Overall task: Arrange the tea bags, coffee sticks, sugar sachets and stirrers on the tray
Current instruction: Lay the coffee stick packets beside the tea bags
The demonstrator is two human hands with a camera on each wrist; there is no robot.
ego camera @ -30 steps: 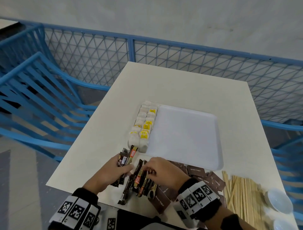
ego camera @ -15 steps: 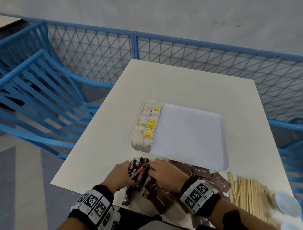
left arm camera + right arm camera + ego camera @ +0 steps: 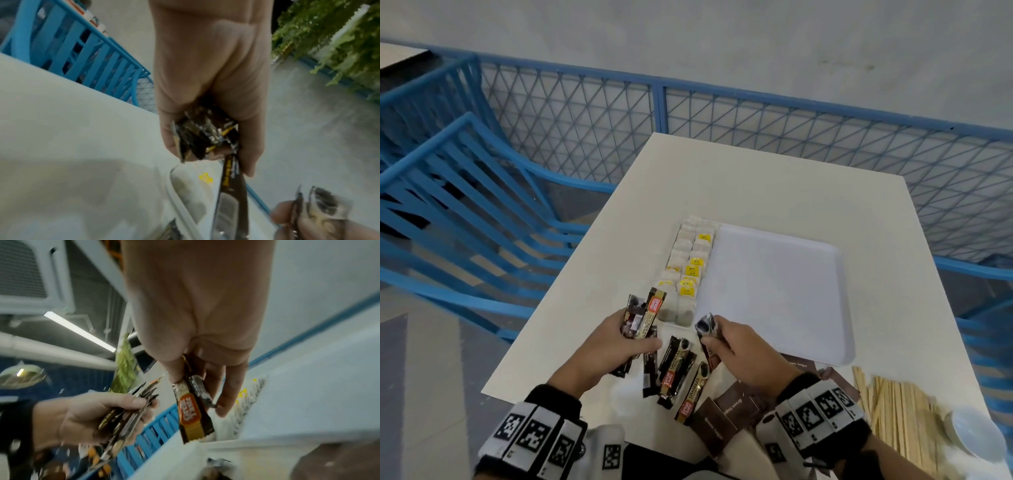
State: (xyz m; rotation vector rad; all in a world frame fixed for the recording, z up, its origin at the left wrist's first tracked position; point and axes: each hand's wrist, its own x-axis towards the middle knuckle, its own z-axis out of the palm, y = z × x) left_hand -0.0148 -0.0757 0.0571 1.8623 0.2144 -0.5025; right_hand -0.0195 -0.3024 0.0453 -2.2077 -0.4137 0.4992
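Observation:
My left hand [image 3: 619, 339] grips a bundle of dark coffee sticks [image 3: 642, 315], raised above the table near the tray's front left corner; the left wrist view shows the bundle's ends [image 3: 205, 138] between thumb and fingers. My right hand [image 3: 726, 342] pinches one or two coffee sticks [image 3: 707, 329], seen as a brown and gold stick [image 3: 193, 413] in the right wrist view. Loose coffee sticks [image 3: 678, 373] lie between the hands. The white tray [image 3: 774, 291] carries two rows of tea bags [image 3: 688, 267] along its left side. Brown sugar sachets [image 3: 726, 418] lie under my right wrist. Wooden stirrers [image 3: 893, 411] lie at the right.
The white table [image 3: 774, 185] stands against blue mesh railing [image 3: 585, 120], with a blue chair [image 3: 465, 205] at the left. Two small white dishes [image 3: 976, 435] sit at the table's front right corner.
Both hands have lifted off the pile and moved apart. The left now holds its bundle upright; the right has come up with a stick near the tray's front edge.

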